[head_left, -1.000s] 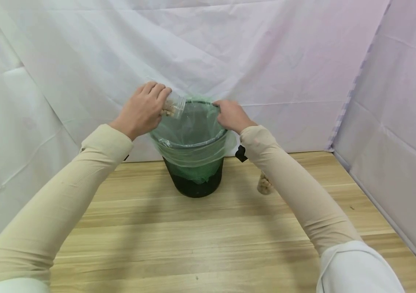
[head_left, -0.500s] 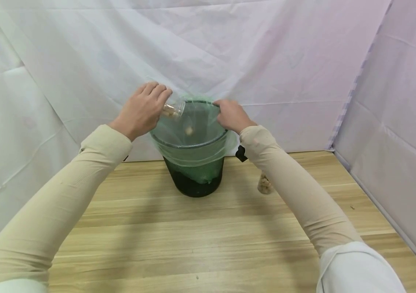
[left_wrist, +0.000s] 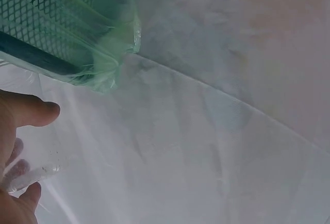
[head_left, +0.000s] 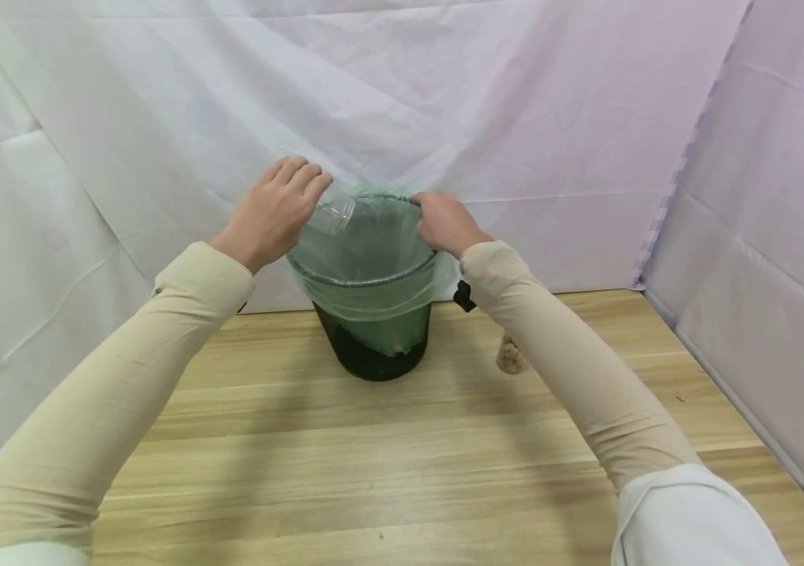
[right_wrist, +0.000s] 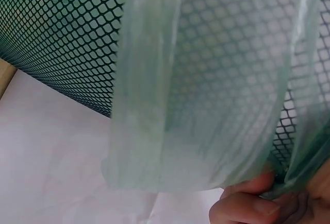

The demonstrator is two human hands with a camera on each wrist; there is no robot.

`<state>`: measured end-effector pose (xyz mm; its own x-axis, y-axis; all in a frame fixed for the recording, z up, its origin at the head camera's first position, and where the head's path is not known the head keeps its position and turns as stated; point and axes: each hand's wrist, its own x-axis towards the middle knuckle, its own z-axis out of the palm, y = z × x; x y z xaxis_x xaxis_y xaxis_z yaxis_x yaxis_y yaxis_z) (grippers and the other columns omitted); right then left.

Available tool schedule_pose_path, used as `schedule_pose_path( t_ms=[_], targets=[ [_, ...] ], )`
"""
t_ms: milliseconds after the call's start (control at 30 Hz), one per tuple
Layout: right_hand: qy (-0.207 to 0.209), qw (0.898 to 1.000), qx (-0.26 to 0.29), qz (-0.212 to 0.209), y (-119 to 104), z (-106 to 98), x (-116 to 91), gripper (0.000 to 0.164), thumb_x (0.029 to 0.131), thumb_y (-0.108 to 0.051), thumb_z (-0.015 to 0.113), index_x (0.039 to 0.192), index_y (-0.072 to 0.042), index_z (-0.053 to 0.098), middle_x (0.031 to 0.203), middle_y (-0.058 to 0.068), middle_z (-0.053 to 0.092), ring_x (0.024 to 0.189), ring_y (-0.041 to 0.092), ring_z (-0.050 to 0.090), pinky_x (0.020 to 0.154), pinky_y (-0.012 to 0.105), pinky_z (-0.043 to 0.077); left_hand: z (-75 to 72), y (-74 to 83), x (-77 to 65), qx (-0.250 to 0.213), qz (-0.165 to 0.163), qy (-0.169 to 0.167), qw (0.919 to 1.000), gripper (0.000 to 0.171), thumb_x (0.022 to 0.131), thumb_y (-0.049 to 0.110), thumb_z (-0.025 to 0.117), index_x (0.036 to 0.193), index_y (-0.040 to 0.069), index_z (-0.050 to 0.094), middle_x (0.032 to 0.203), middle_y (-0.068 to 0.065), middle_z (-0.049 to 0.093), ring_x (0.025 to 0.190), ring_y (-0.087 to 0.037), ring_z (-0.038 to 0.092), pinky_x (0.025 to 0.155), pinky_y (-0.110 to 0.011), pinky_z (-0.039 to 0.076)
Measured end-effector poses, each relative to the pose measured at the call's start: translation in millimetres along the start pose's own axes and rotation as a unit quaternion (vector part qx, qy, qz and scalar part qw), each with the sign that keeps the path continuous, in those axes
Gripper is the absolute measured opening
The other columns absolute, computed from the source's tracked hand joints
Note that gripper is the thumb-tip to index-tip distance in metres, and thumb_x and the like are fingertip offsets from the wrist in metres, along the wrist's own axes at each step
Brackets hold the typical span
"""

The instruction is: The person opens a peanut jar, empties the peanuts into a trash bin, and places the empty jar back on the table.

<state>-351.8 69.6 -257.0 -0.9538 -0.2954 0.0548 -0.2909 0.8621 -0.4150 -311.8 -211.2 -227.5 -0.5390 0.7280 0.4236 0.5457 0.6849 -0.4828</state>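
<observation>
In the head view my left hand (head_left: 273, 212) grips a clear jar (head_left: 334, 214), tipped with its mouth over the bin's left side. No contents show in the visible part of the jar. The left wrist view has the thumb and fingers around the see-through jar (left_wrist: 44, 170). A black mesh bin (head_left: 373, 363), lined with a green plastic bag (head_left: 366, 303), stands upright on the table. My right hand (head_left: 447, 224) holds the bin's right rim, and in the right wrist view its fingers (right_wrist: 242, 208) pinch the bag's folded edge (right_wrist: 206, 177) there.
A second clear jar with pale brown pieces (head_left: 511, 355) stands right of the bin, partly behind my right forearm. The wooden table (head_left: 373, 464) is bounded by white cloth (head_left: 402, 94) behind and at both sides. A tiny dark speck (head_left: 680, 398) lies at the right.
Pale pieces seen in the tilted jar, with one falling inside the bin half a second ago, are no longer visible in it. Both hands have stayed nearly in place.
</observation>
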Motion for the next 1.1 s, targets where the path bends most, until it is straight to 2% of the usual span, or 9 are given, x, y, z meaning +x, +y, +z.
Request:
schedule_pose_path(
  t_ms=[133, 267, 433, 800, 900, 1000, 1100],
  targets=[
    [0.000, 1.000, -0.006, -0.004, -1, 1, 1, 0.064, 0.104, 0.004, 0.041, 0.166, -0.009, 0.042, 0.133, 0.016, 0.071, 0.051, 0.010, 0.037, 0.053, 0.027, 0.040, -1.1, -0.1, -0.4, 0.005, 0.006, -0.005, 1.0000, 0.053, 0.092, -0.018, 0.062, 0.142, -0.008, 0.052, 0.137, -0.027, 0.060, 0.132, -0.046, 0.053, 0.122, -0.054, 0.043],
    [0.003, 1.000, -0.010, -0.006, -2, 2, 1, 0.062, 0.105, 0.003, 0.042, 0.166, -0.009, 0.043, 0.137, 0.015, 0.070, 0.051, 0.011, 0.039, 0.055, 0.028, 0.042, -1.3, -0.6, -1.4, 0.002, 0.004, -0.008, 1.0000, 0.054, 0.091, -0.019, 0.061, 0.142, -0.008, 0.052, 0.137, -0.028, 0.059, 0.132, -0.046, 0.053, 0.123, -0.055, 0.043],
    [0.007, 1.000, -0.011, -0.008, -2, 2, 1, 0.063, 0.104, 0.003, 0.042, 0.165, -0.008, 0.043, 0.132, 0.017, 0.071, 0.053, 0.012, 0.041, 0.058, 0.029, 0.044, -2.3, -2.6, -1.7, 0.002, 0.001, 0.002, 1.0000, 0.051, 0.093, -0.018, 0.062, 0.142, -0.009, 0.052, 0.136, -0.029, 0.060, 0.131, -0.047, 0.054, 0.122, -0.055, 0.044],
    [0.013, 1.000, -0.018, -0.017, -3, 5, 5, 0.063, 0.102, 0.003, 0.042, 0.164, -0.007, 0.045, 0.148, 0.017, 0.065, 0.059, 0.015, 0.040, 0.064, 0.033, 0.043, -12.2, -9.2, 1.0, 0.008, -0.029, 0.048, 0.9984, 0.043, 0.102, -0.012, 0.052, 0.145, -0.014, 0.051, 0.136, -0.033, 0.059, 0.130, -0.049, 0.056, 0.118, -0.054, 0.049],
    [0.019, 0.999, -0.022, -0.022, -2, 5, 5, 0.063, 0.102, 0.003, 0.042, 0.163, -0.007, 0.047, 0.153, 0.018, 0.062, 0.066, 0.018, 0.046, 0.070, 0.034, 0.045, -13.3, -10.3, 1.7, 0.012, -0.036, 0.047, 0.9982, 0.049, 0.101, -0.007, 0.062, 0.147, -0.013, 0.049, 0.137, -0.033, 0.059, 0.130, -0.049, 0.057, 0.116, -0.053, 0.050],
    [0.022, 0.999, -0.023, -0.026, -2, 6, 5, 0.062, 0.101, 0.004, 0.042, 0.163, -0.006, 0.047, 0.156, 0.018, 0.060, 0.070, 0.020, 0.049, 0.072, 0.035, 0.047, -12.3, -9.8, 1.1, 0.012, -0.039, 0.027, 0.9988, 0.065, 0.094, 0.000, 0.078, 0.149, -0.012, 0.047, 0.138, -0.033, 0.059, 0.129, -0.049, 0.058, 0.115, -0.053, 0.052],
    [0.021, 0.999, -0.025, -0.026, -2, 6, 5, 0.062, 0.101, 0.004, 0.042, 0.163, -0.005, 0.047, 0.155, 0.018, 0.061, 0.068, 0.019, 0.046, 0.071, 0.036, 0.046, -8.8, -7.4, -0.4, 0.000, -0.038, 0.003, 0.9993, 0.078, 0.089, 0.008, 0.088, 0.151, -0.013, 0.046, 0.138, -0.033, 0.060, 0.129, -0.048, 0.059, 0.113, -0.053, 0.054]
  ],
)
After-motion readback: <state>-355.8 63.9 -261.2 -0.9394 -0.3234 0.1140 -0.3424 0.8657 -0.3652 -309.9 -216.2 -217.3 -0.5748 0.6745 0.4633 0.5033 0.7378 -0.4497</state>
